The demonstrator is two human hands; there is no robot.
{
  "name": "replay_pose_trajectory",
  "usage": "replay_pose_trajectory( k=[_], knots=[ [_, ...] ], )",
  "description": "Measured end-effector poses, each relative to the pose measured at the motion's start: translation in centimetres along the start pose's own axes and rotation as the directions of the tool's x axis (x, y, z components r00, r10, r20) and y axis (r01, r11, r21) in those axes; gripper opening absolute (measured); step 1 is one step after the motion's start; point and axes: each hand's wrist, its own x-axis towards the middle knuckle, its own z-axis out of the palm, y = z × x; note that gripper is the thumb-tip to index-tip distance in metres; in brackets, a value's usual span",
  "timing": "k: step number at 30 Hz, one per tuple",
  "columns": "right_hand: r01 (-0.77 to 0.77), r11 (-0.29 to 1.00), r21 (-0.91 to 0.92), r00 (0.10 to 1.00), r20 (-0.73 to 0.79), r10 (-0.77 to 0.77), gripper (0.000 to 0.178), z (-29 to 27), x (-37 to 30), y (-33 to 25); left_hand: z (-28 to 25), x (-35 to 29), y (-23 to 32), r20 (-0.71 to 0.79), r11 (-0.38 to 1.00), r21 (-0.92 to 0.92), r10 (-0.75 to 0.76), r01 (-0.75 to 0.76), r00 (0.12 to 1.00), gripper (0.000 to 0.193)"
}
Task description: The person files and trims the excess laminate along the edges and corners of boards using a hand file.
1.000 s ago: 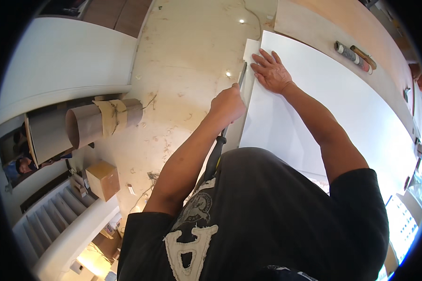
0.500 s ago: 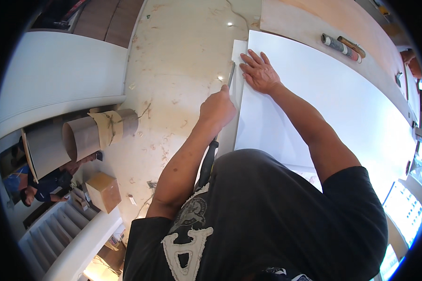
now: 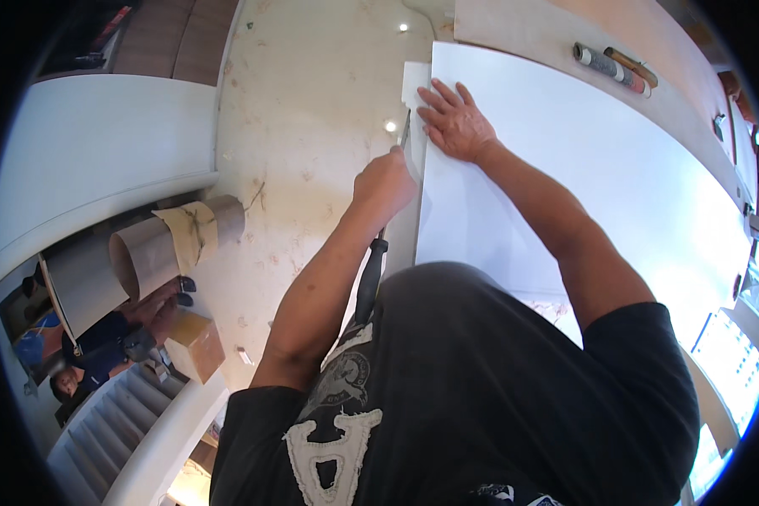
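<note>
**Co-worker has shifted lower at 8 o'clock; hand positions almost unchanged**

Since 0.5 s ago the co-worker's head has dropped relative to the tan box, and 2 dark shoes now show above that box. Under the 2 working hands, the white panel sits slightly farther toward 10 o'clock in view.

At 12 o'clock, the left hand is closed around the shaft of a long tool, as it was before. Its black handle lies toward 6 o'clock from the fist, close to the shirt; its tip points to 12, at the left edge of a narrow pale strip. Whether tip and strip touch is hard to tell.

At 1 o'clock, the right hand lies flat, fingers spread, on the panel's corner, fingertips reaching over the strip. Beyond the panel, near 2 o'clock, lies a patterned tube.
</note>
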Motion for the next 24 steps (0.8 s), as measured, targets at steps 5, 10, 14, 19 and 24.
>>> replay_pose_trajectory(
  k=[5, 10, 14, 19, 24],
  knots=[
    [0.001, 1.0, 0.013, 1.0, -0.003, -0.001, 0.039, 0.2, 0.1, 0.2, -1.3, -1.1, 0.1, 0.092, 0.973, -0.207, -0.085, 0.103, 0.992, 0.047],
    [-0.012, 1.0, 0.016, 1.0, 0.004, 0.012, 0.039, 0.1, -0.3, 0.4, -1.6, -4.1, -0.3, 0.154, 0.966, -0.22, -0.105, 0.138, 0.982, 0.053],
    [-0.005, 1.0, 0.005, 1.0, -0.017, 0.005, 0.038, 0.6, 0.0, 0.6, -1.3, -4.6, -0.1, 0.114, 0.985, -0.162, -0.04, 0.059, 0.993, 0.053],
    [0.001, 1.0, 0.009, 1.0, -0.013, -0.001, 0.038, 0.3, 0.6, 0.3, -1.3, -4.0, -1.4, 0.101, 0.986, -0.144, -0.075, 0.089, 0.992, 0.053],
    [0.006, 1.0, 0.02, 0.999, -0.041, -0.005, 0.037, 0.0, 0.6, 0.3, -1.2, -3.9, -1.3, 0.125, 0.981, -0.178, -0.061, 0.083, 0.99, 0.055]
  ],
)
